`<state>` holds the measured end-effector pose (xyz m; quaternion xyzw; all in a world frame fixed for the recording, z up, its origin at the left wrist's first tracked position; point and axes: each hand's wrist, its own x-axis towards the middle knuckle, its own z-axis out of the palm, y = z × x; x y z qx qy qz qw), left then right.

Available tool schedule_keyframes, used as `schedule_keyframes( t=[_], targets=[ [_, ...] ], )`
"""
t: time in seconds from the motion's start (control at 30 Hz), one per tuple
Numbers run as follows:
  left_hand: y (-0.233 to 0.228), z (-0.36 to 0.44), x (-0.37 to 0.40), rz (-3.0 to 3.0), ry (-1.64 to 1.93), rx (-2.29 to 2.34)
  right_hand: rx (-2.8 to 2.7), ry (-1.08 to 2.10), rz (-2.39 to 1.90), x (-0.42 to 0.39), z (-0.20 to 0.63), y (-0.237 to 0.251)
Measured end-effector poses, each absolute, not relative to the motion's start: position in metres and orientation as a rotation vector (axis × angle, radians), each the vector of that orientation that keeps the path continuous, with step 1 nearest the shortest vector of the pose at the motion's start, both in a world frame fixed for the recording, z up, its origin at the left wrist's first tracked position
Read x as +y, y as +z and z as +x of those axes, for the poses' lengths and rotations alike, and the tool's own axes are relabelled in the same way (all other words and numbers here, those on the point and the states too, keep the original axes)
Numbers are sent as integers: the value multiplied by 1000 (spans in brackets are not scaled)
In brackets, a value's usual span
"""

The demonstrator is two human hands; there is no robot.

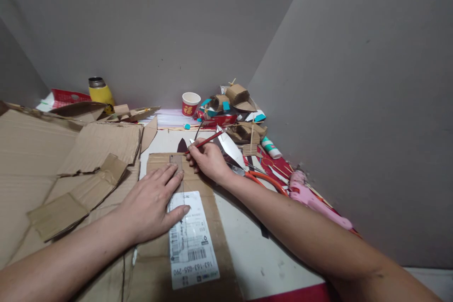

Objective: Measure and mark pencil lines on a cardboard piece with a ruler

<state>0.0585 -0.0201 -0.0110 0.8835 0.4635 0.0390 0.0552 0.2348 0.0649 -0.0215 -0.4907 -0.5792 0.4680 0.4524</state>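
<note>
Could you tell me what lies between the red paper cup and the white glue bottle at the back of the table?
In the head view, a heap of cardboard scraps with teal bits lies between the red paper cup and the glue bottle.

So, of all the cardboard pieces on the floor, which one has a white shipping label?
The flat cardboard piece under the left hand, the one the right hand marks with a red pencil. The other pieces, farther left, are plain brown.

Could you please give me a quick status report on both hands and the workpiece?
Left hand flat on brown cardboard sheet with white shipping label. Right hand in a grip on thin red pencil, tip at the sheet's far edge. Orange-handled scissors lie beside right wrist.
</note>
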Motion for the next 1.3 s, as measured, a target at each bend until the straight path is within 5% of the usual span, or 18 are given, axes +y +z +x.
schedule_keyframes(
  t=[0.4, 0.77, 1.3],
  targets=[
    [-13, 59, -19, 2776, 114, 1345, -1537, 1538, -1129, -71, 269, 19],
    [-11, 59, -19, 2794, 89, 1354, -2057, 1022, -944, -117, 262, -2],
    [-14, 60, -20, 2793, 106, 1357, -2148, 1000, -865, -111, 252, -30]
  ],
)
